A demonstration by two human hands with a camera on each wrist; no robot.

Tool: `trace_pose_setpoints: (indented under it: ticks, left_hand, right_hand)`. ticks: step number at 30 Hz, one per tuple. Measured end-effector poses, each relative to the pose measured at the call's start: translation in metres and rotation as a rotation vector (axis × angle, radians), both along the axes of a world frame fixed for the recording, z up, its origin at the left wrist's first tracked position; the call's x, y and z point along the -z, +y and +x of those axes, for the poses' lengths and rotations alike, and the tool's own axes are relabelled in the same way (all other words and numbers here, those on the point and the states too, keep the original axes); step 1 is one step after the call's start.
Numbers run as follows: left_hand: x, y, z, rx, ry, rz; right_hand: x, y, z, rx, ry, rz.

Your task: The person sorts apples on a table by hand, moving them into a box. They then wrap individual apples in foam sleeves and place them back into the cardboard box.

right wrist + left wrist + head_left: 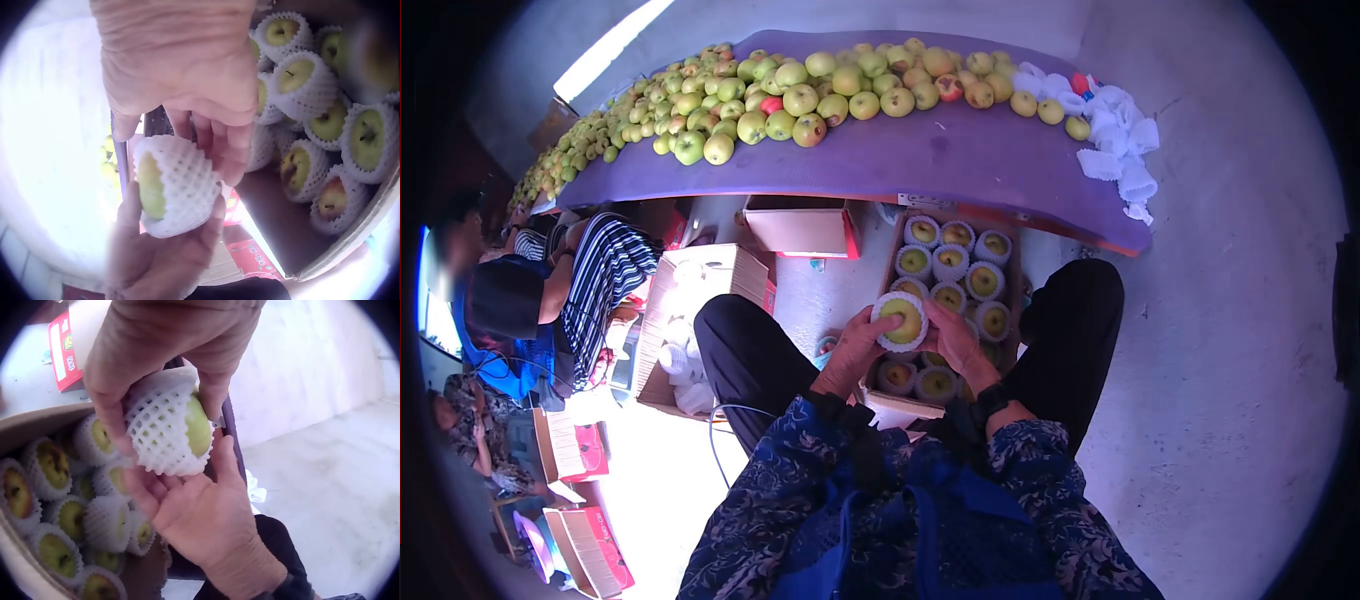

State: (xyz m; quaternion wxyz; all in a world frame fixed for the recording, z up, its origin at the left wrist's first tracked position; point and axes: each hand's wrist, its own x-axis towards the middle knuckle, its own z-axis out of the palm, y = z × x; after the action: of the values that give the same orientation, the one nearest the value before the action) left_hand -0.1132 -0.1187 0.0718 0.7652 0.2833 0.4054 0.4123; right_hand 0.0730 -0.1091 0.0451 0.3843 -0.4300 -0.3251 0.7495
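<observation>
A green apple in a white foam net (900, 322) is raised over the carton between both hands. My left hand (156, 344) grips it from the side, thumb on one side and fingers on the other. In the right wrist view that left hand (165, 256) holds the netted apple (178, 187) from below. My right hand (955, 345) is beside the apple, palm toward it and fingers loosely extended. Its palm (209, 515) faces up under the net in the left wrist view. Part of the apple's skin shows through the net's opening.
Below the hands, a carton (890, 270) contains several netted apples (303, 81). A purple-covered table (830, 175) ahead bears a long heap of loose apples (800, 98) and white foam nets (1115, 130) at its right end. Another carton (730, 265) stands at left, near a seated person (520, 290).
</observation>
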Motion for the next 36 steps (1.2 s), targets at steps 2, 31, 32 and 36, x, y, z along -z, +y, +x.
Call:
trace_pose_setpoints:
  ticks: [2, 31, 32, 36]
  left_hand:
    - [0.011, 0.000, 0.000, 0.007, 0.051, -0.010]
    - [0.033, 0.024, 0.017, 0.022, -0.016, -0.022]
    - [0.036, 0.025, 0.017, 0.025, -0.051, -0.033]
    - [0.034, 0.026, 0.020, 0.060, -0.130, -0.028]
  right_hand:
    - [0.002, -0.001, -0.001, 0.017, -0.038, 0.016]
    - [0.021, 0.000, 0.007, 0.169, -0.061, 0.073]
    - [0.021, 0.000, 0.007, 0.190, -0.020, 0.066]
    - [0.017, -0.001, 0.013, 0.178, -0.024, 0.040]
